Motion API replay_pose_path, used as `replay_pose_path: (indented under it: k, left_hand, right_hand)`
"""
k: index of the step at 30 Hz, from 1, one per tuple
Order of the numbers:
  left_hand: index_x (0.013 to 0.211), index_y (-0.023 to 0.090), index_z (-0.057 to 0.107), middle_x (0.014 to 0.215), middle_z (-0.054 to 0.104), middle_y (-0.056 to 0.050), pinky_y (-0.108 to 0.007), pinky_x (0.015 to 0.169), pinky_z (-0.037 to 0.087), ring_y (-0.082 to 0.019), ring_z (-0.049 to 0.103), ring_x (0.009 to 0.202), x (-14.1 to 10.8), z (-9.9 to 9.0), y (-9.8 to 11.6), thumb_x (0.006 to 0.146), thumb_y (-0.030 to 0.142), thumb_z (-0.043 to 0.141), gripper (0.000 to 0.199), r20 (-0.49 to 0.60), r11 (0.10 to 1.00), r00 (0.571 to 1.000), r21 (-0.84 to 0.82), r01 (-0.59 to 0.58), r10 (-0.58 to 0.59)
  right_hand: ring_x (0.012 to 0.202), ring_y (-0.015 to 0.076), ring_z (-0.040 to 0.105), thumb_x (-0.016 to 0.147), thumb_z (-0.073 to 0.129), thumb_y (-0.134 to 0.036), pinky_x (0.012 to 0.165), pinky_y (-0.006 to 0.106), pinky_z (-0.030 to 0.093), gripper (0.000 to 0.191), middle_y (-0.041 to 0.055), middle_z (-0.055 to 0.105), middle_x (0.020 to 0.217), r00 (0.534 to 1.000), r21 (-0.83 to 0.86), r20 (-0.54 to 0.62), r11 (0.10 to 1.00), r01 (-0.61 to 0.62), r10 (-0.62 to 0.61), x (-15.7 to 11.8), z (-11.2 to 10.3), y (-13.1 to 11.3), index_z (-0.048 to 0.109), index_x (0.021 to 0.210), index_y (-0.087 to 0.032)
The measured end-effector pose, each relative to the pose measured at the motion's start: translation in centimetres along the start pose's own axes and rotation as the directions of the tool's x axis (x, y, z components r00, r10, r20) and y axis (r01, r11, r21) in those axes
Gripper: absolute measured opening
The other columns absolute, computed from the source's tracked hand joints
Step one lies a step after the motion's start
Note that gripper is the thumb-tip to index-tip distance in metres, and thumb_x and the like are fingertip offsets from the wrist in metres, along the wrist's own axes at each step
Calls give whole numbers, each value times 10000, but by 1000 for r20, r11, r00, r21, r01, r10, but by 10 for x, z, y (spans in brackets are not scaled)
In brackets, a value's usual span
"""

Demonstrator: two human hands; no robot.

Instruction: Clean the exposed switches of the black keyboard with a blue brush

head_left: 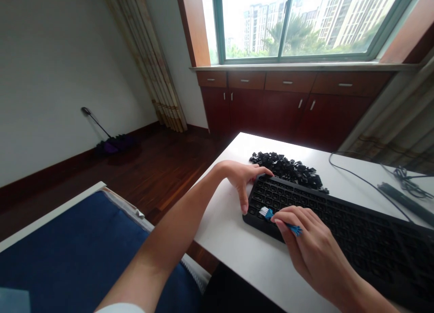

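Note:
A black keyboard (305, 204) with its keycaps off lies on the white table, its rows of bare key sockets showing. My left hand (242, 177) grips the keyboard's left end, thumb at the side near the front corner and fingers on the far edge. Pinched between the thumb and fingers of my right hand (308, 240) is a small blue brush (268, 213). Its white bristles point left and rest at the sockets near the left front corner. Behind the keyboard is a heap of loose black keycaps (288, 168).
The white table (230, 254) has a cable (359, 177) and a dark power strip (403, 200) at the right. A blue padded surface with a pale frame (68, 240) stands at left. Red cabinets (254, 105) line the window wall.

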State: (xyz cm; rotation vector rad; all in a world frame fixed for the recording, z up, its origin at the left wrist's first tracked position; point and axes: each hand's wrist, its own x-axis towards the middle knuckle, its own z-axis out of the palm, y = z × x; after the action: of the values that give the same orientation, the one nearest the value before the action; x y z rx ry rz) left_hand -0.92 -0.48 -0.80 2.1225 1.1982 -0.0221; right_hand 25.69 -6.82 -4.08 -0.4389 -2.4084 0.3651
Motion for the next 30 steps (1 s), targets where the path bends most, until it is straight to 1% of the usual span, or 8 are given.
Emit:
replay_pose_path:
  k: [4,10,16,18,21,25,28,30]
  left_hand:
    - [1476,295,240,1258,465,-87,-412,917,479,-258,565,980,0,0,0,279,623,885,1398,-7,1000,1000,5,1,-1]
    - [1475,299,237,1254,463,-86,-406,922,473,-262,559,993,0,0,-1,276,614,890,1401,0,1000,1000,5,-5,5]
    - [1471,301,250,1264,459,-85,-402,926,472,-259,554,1001,0,0,0,284,598,897,1384,-14,1000,1000,5,-4,4]
    - [1470,300,255,1265,462,-86,-409,932,468,-264,551,1007,0,1,-1,282,587,901,1383,-19,1000,1000,10,-17,17]
    - [1469,299,249,1269,460,-88,-420,937,466,-273,550,1020,0,1,-1,274,587,902,1391,-16,1000,1000,4,-11,11]
    - [1473,304,235,1269,457,-87,-417,929,475,-267,562,1005,0,0,0,280,603,896,1396,-1,1000,1000,-8,6,-6]
    - [1474,310,236,1279,453,-89,-410,921,479,-268,565,1009,0,0,-1,285,604,894,1390,5,1000,1000,-11,4,-4]
    - [1472,307,243,1274,459,-89,-414,926,474,-274,561,1017,0,0,-1,280,603,895,1391,-4,1000,1000,-6,-6,6]
  right_hand:
    - [863,200,577,932,497,-93,782,389,456,217,84,643,1019,1000,27,22,1000,15,-16,-2,1,1,551,1126,-174]
    - [1031,218,570,880,484,-1,880,396,472,447,73,640,1189,989,30,119,996,83,-86,-6,1,5,519,1280,-197]
    - [1132,216,523,844,474,49,942,385,462,646,68,545,1384,983,68,136,991,112,-121,-9,0,8,409,1433,-207]
    - [1106,213,529,858,485,33,923,381,466,617,69,554,1372,980,65,152,991,118,-126,-8,1,6,416,1424,-202]
    - [1005,212,558,904,515,-49,860,389,473,426,67,639,1209,980,41,168,994,106,-111,-4,3,2,504,1306,-190]
    - [872,205,564,930,494,-93,784,404,462,193,61,651,983,997,43,64,998,42,-45,0,2,0,559,1090,-179]
    - [817,204,553,933,474,-91,749,409,452,136,65,625,907,1000,40,18,999,12,-13,0,-1,2,552,1012,-170]
    - [826,204,553,932,479,-91,751,408,455,146,73,625,932,1000,41,10,999,6,-6,-1,-2,3,551,1034,-166]
